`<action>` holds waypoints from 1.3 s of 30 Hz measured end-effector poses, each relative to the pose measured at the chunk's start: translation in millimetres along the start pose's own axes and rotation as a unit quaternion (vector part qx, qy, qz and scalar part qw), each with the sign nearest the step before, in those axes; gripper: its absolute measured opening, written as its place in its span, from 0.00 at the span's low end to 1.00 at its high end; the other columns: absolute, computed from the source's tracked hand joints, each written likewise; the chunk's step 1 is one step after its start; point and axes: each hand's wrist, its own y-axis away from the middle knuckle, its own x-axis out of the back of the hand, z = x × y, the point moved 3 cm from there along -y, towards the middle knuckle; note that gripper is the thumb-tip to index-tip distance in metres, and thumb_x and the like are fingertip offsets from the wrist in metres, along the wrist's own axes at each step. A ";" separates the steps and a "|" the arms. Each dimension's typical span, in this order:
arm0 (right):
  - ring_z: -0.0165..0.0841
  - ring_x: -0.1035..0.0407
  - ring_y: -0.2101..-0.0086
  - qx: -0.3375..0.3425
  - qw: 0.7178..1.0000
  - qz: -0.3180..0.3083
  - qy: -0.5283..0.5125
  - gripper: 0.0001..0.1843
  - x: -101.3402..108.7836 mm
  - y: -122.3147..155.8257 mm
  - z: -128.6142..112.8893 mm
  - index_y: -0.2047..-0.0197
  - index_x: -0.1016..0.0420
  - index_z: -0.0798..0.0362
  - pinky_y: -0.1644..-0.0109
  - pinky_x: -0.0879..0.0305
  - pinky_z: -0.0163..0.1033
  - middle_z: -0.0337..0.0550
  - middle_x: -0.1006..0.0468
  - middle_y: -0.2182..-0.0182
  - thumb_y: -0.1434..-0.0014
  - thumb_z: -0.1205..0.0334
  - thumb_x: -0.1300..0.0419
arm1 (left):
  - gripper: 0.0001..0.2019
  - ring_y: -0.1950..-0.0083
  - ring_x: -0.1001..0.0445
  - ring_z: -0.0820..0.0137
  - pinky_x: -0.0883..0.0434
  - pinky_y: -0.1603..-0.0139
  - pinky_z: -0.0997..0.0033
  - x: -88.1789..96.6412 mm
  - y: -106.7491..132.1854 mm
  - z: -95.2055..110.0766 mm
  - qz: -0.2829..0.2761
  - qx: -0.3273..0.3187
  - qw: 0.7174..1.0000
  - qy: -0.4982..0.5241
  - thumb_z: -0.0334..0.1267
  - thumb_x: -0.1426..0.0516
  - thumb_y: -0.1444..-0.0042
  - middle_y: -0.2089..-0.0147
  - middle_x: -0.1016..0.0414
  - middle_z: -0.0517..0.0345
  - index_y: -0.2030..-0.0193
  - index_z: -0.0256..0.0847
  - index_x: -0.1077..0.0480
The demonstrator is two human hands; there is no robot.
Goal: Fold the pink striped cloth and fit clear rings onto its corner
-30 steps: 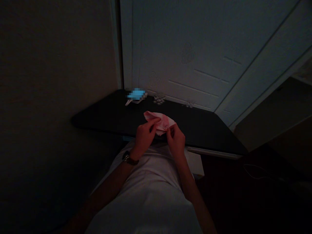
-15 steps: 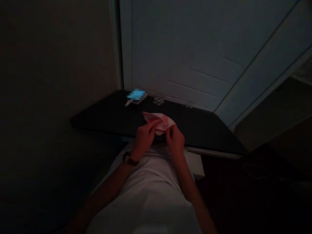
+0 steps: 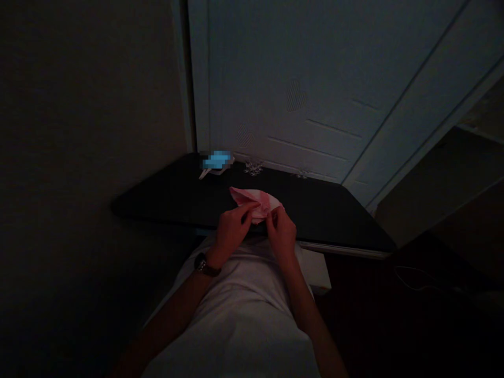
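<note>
A pink and white piece of cloth or paper (image 3: pixel 264 200), folded and creased, is held between both hands just above the near edge of the black tabletop (image 3: pixel 177 189). My left hand (image 3: pixel 233 227), with a dark watch (image 3: pixel 202 264) on its wrist, pinches the piece at its left and lower side. On the right side, my right hand (image 3: pixel 282 231) grips it with thumb and fingers closed together. The dim light hides whether it is fabric or paper.
A device with a blurred blue screen (image 3: pixel 216 159) rests at the back left of the tabletop. Small clear glass-like pieces (image 3: pixel 253 167) stand along the pale panel (image 3: pixel 275 63). Beneath the table's right part is a white box (image 3: pixel 317 270); a thin cable (image 3: pixel 409 283) lies farther right.
The view has tilted slightly, so the scene sits a little lower. The pinch of my left hand has shifted slightly on the pink piece; both hands keep their hold.
</note>
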 end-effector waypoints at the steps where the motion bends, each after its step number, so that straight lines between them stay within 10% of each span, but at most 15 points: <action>1: 0.28 0.36 0.74 0.007 1.000 -0.001 0.000 0.10 0.0 0.2 -0.3 0.68 0.38 0.52 0.70 0.48 0.32 0.36 0.31 0.75 0.39 0.58 0.55 | 0.15 0.58 0.25 0.68 0.32 0.53 0.71 -0.1 -0.1 -0.1 -0.003 -0.003 1.000 0.001 0.31 0.51 0.44 0.54 0.24 0.58 0.52 0.44 0.31; 29: 0.32 0.32 0.70 -0.007 0.997 0.020 -0.071 0.09 -6.3 -20.8 -26.3 0.64 0.37 0.51 0.67 0.42 0.34 0.41 0.27 0.70 0.38 0.59 0.55 | 0.17 0.49 0.29 0.65 0.32 0.50 0.66 -2.3 -18.0 -11.1 0.025 0.082 0.979 0.184 0.43 0.50 0.43 0.47 0.29 0.51 0.48 0.41 0.34; 39: 0.34 0.31 0.68 0.008 0.997 0.048 -0.062 0.11 -14.4 -67.6 -53.8 0.60 0.38 0.52 0.66 0.40 0.37 0.45 0.27 0.67 0.37 0.58 0.58 | 0.22 0.52 0.27 0.65 0.29 0.53 0.66 -3.2 -67.5 -9.7 0.048 0.144 0.868 0.473 0.39 0.46 0.47 0.50 0.28 0.49 0.44 0.41 0.40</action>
